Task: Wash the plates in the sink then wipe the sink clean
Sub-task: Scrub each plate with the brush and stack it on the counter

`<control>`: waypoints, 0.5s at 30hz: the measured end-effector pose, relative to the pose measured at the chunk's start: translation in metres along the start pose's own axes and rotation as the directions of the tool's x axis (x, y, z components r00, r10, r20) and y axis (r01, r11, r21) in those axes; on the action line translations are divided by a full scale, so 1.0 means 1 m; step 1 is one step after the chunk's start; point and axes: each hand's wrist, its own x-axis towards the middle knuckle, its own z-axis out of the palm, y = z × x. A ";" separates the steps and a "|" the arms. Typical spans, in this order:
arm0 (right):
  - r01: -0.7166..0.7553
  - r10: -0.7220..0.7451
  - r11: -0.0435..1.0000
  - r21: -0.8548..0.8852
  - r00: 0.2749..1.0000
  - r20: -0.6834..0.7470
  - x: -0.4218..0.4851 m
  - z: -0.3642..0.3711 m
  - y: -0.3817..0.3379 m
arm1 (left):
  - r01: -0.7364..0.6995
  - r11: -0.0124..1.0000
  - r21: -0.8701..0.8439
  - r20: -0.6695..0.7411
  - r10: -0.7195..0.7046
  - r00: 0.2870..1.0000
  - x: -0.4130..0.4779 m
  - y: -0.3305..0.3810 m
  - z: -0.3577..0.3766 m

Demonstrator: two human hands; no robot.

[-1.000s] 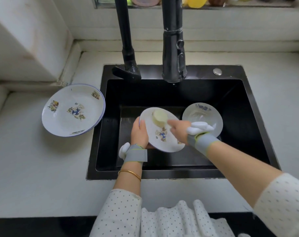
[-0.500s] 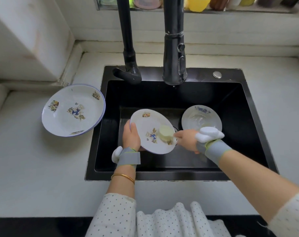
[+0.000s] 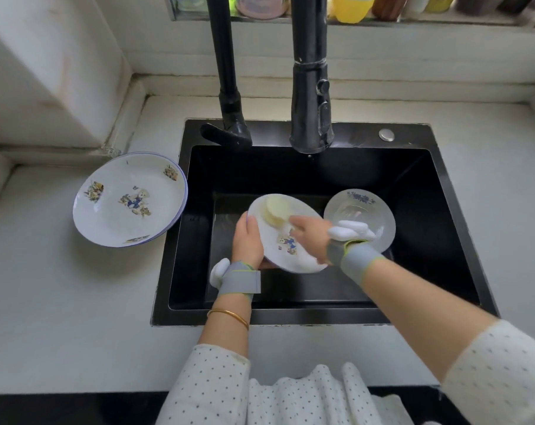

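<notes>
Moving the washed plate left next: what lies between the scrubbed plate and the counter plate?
Head view: the left hand gripping the scrubbed plate, then the black left wall and rim of the sink, beside the counter plate.

Soft daylight, wide-angle edge distortion, slight motion blur

Black faucet [image 3: 310,102], white countertop [image 3: 45,302], ledge jars [image 3: 260,7] — one yellow

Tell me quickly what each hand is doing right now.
Left hand: grips the plate by its left edge, over the sink.
Right hand: on the sponge against the plate; blur hides whether it pinches or just presses it.
</notes>
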 end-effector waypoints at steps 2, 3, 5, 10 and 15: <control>0.030 -0.036 0.988 0.151 0.999 0.036 -0.014 0.009 -0.005 | 0.053 0.996 -0.069 -0.015 -0.054 0.998 0.000 0.004 -0.002; 0.033 -0.050 0.984 0.175 0.994 0.093 -0.026 0.009 0.000 | 0.064 0.994 -0.085 -0.049 -0.068 0.996 0.005 0.002 -0.007; 0.003 -0.013 0.999 0.038 0.969 0.246 -0.044 -0.001 0.017 | 0.025 1.000 -0.012 -0.126 -0.026 0.992 0.011 -0.004 -0.020; -0.040 0.061 0.839 -0.542 0.998 0.020 -0.015 -0.019 0.030 | -0.084 0.993 0.083 -0.056 0.089 0.994 0.007 -0.005 -0.013; -0.018 0.070 0.984 -0.175 0.953 0.294 -0.037 0.001 0.026 | -0.136 0.980 0.143 -0.113 0.153 0.982 0.009 -0.009 -0.018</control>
